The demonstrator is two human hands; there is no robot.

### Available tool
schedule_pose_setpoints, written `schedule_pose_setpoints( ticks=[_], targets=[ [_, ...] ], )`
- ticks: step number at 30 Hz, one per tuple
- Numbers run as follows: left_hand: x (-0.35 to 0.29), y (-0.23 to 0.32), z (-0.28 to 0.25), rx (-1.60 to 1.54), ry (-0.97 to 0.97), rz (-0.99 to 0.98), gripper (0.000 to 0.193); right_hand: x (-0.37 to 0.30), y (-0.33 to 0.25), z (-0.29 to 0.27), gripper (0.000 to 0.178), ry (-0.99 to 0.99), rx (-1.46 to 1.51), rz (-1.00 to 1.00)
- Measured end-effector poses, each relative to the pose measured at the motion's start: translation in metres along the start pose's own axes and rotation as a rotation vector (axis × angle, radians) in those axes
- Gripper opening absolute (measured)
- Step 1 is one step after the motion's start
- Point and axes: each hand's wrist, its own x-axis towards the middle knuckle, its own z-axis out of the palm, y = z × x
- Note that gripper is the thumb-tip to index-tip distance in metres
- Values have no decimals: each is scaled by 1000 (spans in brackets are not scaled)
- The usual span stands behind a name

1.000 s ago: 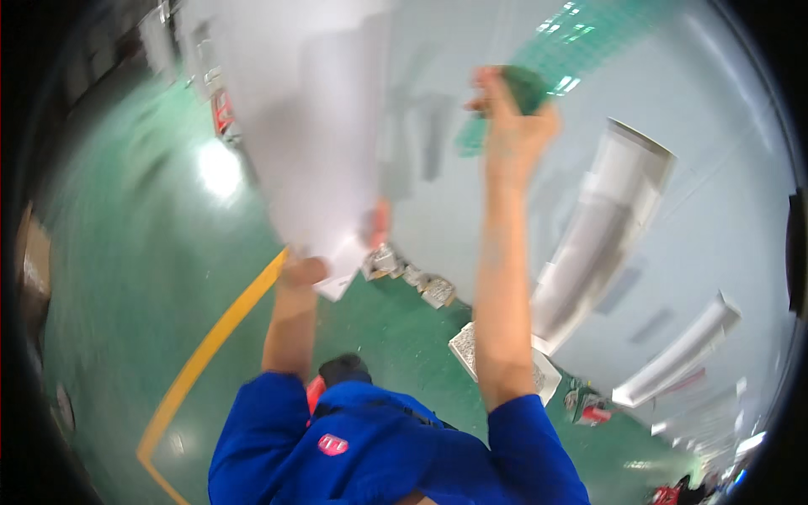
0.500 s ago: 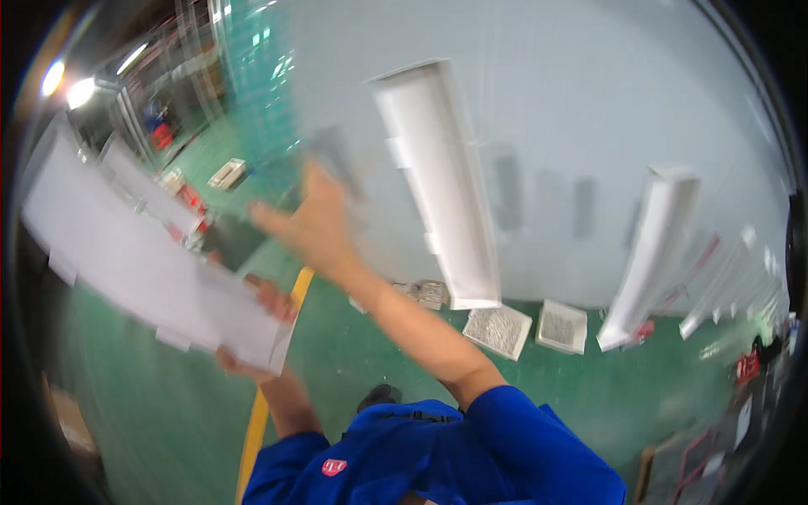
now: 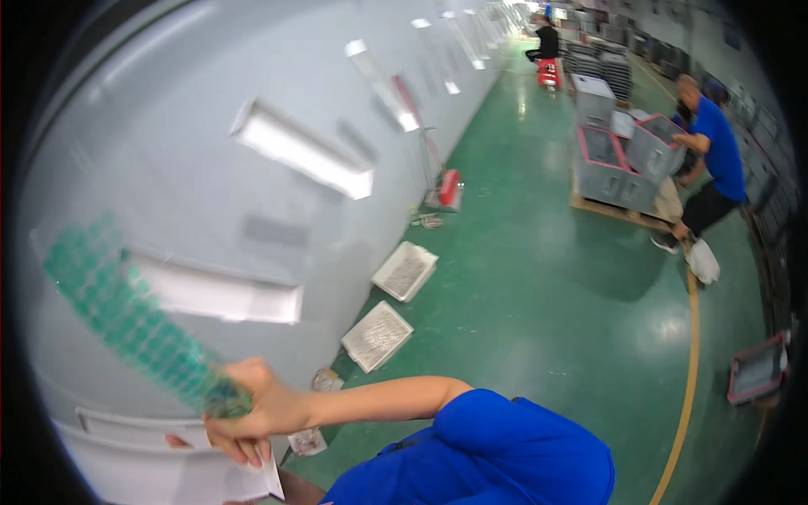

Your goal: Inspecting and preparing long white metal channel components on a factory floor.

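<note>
My right hand (image 3: 265, 404) is closed around the lower end of a long, translucent strip of green round dots (image 3: 135, 324), which slants up and left, blurred. Below it, a long white panel (image 3: 160, 471) with a folded edge fills the lower left corner, its far part cut off by the rim. The lower fingers of my right hand reach over that panel's end. Of my left hand (image 3: 177, 441), a fingertip shows at the panel's edge; the rest is hidden behind the panel. Part of my left forearm appears beside the panel's end.
White trough-shaped holders (image 3: 307, 156) line the grey wall (image 3: 202, 202). Shallow trays (image 3: 377, 337) and a red dustpan (image 3: 449, 188) stand along its foot. To the right, a person in blue (image 3: 720, 151) bends at grey crates (image 3: 619, 181) on a pallet. Another sits on a red stool (image 3: 549, 74).
The view has swung right along the wall. My right hand, blurred and spread with nothing visible in it before, now grips the green-dotted strip. The white panel appears lower in the picture.
</note>
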Motion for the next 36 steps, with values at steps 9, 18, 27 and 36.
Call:
schedule_pose_setpoints(
  ticks=[9, 18, 27, 36],
  targets=[
    [67, -280, 213, -223, 142, -272, 104, -232, -213, -169, 26, 611, -1194, -488],
    [72, -469, 369, -377, -53, -608, 102, -347, -365, -228, 41, 488, -1704, -144],
    [78, -668, 549, -604, -300, -819, 104, -470, -546, -308, 33, 622, -1995, 184],
    [40, -815, 863, -896, -649, -974, 70, -679, -717, -295, 27, 1043, -2294, 132]
  ],
)
